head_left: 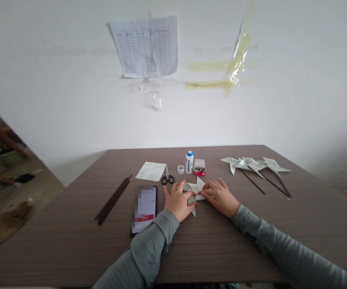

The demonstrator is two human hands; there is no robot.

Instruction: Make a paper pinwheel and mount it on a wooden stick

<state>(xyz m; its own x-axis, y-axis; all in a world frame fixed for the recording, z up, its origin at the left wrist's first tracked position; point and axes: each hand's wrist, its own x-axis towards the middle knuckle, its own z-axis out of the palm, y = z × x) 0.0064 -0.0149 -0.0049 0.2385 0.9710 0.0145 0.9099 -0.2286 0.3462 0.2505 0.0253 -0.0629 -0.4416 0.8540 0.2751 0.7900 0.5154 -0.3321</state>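
Note:
A folded paper pinwheel (200, 184) made of printed sheet lies on the table between my two hands. From its left side my left hand (178, 201) curls over it, fingers closed on the paper. My right hand (221, 197) grips the right side, its thumb and index finger together near the centre and the other fingers lifted a little. Parts of the pinwheel are hidden under the fingers. Just beyond stand a small red box (199, 168) of metal pins, a white bottle with a blue cap (189, 162) and a small clear cup (180, 169).
Scissors (168, 178) touch a printed paper sheet (151, 171) behind my left hand. A phone (145, 210) and several dark sticks (114, 200) lie to the left. Finished-looking pinwheels on sticks (254, 165) rest at the back right. A wall borders the table's far edge.

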